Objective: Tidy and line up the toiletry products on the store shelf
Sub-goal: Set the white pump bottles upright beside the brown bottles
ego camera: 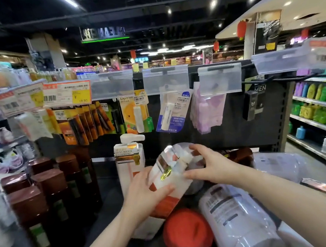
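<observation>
Both hands, left (pixel 145 192) and right (pixel 212 166), grip a tilted white-and-orange pump bottle (pixel 164 183) while a white plastic bottle (pixel 236 215) lies toppled beside upright brown bottles (pixel 45 194) already lined up.

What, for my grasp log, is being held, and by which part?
A tilted white-and-orange pump bottle: left hand grips its lower body, right hand its pump end.

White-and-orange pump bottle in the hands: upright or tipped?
Tipped: held white-and-orange pump bottle leans right; matching bottle behind stands upright.
</observation>
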Demonstrator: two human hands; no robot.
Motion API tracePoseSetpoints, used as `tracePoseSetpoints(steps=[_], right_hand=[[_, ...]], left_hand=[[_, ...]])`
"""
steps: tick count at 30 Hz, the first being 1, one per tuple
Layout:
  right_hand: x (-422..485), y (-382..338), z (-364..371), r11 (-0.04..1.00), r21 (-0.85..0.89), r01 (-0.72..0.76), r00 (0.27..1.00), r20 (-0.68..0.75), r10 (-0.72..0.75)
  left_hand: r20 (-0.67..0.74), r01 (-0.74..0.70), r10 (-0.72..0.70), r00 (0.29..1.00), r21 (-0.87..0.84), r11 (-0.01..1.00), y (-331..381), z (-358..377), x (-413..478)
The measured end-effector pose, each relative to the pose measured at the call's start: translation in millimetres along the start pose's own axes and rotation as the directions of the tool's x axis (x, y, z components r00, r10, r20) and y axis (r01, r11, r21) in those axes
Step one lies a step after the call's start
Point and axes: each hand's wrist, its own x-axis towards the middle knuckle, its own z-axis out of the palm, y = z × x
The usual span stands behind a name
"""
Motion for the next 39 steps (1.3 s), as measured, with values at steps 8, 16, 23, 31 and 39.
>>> tracePoseSetpoints(steps=[8, 16, 23, 31, 39], right_hand=[[17, -28, 44, 0.994, -0.079, 0.080, 0.973, 0.224, -0.060], [24, -41, 72, 0.985, 0.097, 0.145, 0.943, 0.286, -0.168], [30, -35, 75, 0.980, -0.028, 0.196, 0.946, 0.267, -0.182], [14, -41, 90, 0.988, 0.106, 0.112, 0.926, 0.350, -0.143], [24, -50, 100, 0.994, 0.036, 0.103, 0.958, 0.267, -0.109]], left_hand=[[0.041, 0.112, -0.108, 0.993, -0.573, 0.812, -33, -26, -24], [0.147, 0.179, -0.112, 0.983, -0.606, 0.775, -29, -53, -40], [-0.318, 0.138, -0.320, 0.892, -0.482, 0.865, -31, -40, -67], [-0.239, 0.183, -0.258, 0.936, -0.293, 0.938, -41, -28, -80], [-0.238, 0.146, -0.226, 0.945, -0.314, 0.938, -46, -42, -67]])
